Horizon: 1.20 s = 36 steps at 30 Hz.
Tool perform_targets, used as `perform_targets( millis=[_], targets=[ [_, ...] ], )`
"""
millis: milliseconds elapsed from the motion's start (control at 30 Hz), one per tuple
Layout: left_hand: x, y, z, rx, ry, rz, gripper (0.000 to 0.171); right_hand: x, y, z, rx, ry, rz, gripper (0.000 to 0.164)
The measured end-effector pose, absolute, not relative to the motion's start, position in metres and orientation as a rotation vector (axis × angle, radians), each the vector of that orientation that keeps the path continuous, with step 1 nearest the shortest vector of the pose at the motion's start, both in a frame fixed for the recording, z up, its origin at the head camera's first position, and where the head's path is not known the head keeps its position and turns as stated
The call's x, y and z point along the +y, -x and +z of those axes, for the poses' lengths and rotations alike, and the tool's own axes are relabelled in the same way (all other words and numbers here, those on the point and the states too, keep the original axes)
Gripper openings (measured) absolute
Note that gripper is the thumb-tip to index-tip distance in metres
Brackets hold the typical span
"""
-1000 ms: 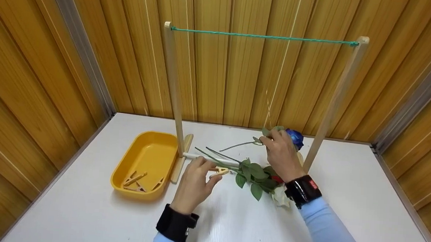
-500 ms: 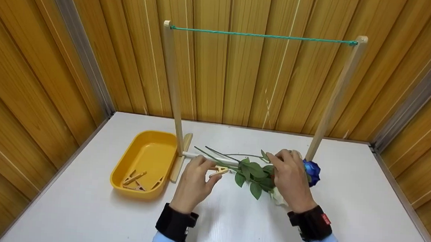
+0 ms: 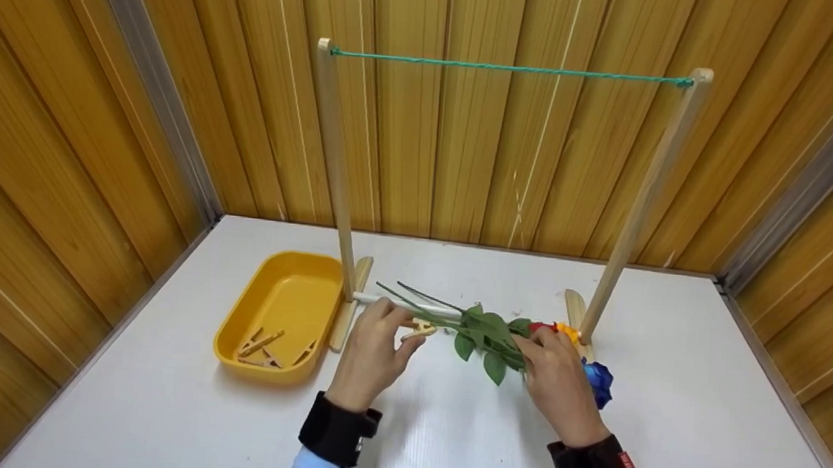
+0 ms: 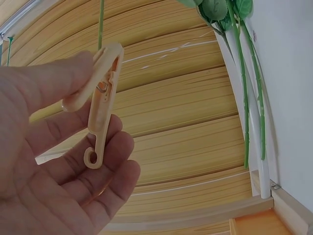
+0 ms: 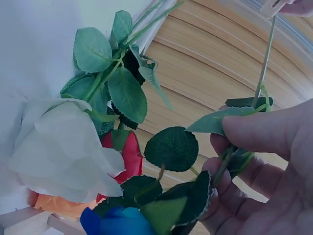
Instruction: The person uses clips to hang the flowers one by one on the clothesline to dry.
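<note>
My left hand holds a beige clothespin between thumb and fingers, low over the table. Its coil spring faces the left wrist camera. With my right hand I pinch the leafy stem of a blue artificial rose. That rose's thin stem reaches across so its far end is right at the clothespin. Beside it lie a white rose, a red rose and an orange bloom, their green leaves bunched between my hands. In the head view, my right hand hides the white rose.
A yellow basin with several clothespins stands to the left. Behind the flowers rises a wooden frame with a green cord strung across its top. Wood-look panels close in the white table.
My right hand has brought the blue rose from the back of the table toward me, in front of the other flowers. The left hand has stayed nearly still with the clothespin.
</note>
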<state>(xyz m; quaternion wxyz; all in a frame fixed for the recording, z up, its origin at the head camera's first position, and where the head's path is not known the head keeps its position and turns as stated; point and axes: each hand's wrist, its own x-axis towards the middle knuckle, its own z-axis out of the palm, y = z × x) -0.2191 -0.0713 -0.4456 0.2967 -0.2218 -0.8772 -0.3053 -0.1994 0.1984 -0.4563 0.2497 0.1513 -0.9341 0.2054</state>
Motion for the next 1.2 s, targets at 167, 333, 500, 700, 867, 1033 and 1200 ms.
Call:
perform_targets(
  millis=[167, 333, 500, 700, 867, 1033, 1200],
  targets=[
    [-0.072, 0.22, -0.445, -2.343, 0.543, -0.814, 0.023, 0.198, 0.202, -0.459, -2.621, -0.382, 0.549, 0.028],
    [-0.073, 0.22, -0.445, -2.353, 0.506, -0.821, 0.021, 0.196, 0.203, -0.465, -2.693, -0.4, 0.55, 0.027],
    [-0.073, 0.219, -0.445, -2.345, 0.536, -0.825, 0.02, 0.192, 0.2, -0.467, -2.78, -0.448, 0.529, 0.025],
    [-0.072, 0.22, -0.444, -2.348, 0.546, -0.826, 0.02, 0.184, 0.197, -0.469, -2.852, -0.511, 0.457, 0.026],
    [-0.071, 0.219, -0.445, -2.338, 0.543, -0.812, 0.021, 0.183, 0.195, -0.475, -2.857, -0.612, 0.446, 0.025],
    [-0.071, 0.22, -0.444, -2.335, 0.545, -0.804, 0.021, 0.187, 0.2, -0.487, -2.914, -0.616, 0.468, 0.026],
    [-0.071, 0.22, -0.444, -2.328, 0.549, -0.805, 0.022, 0.192, 0.206, -0.496, -2.895, -0.51, 0.48, 0.026]
  ],
)
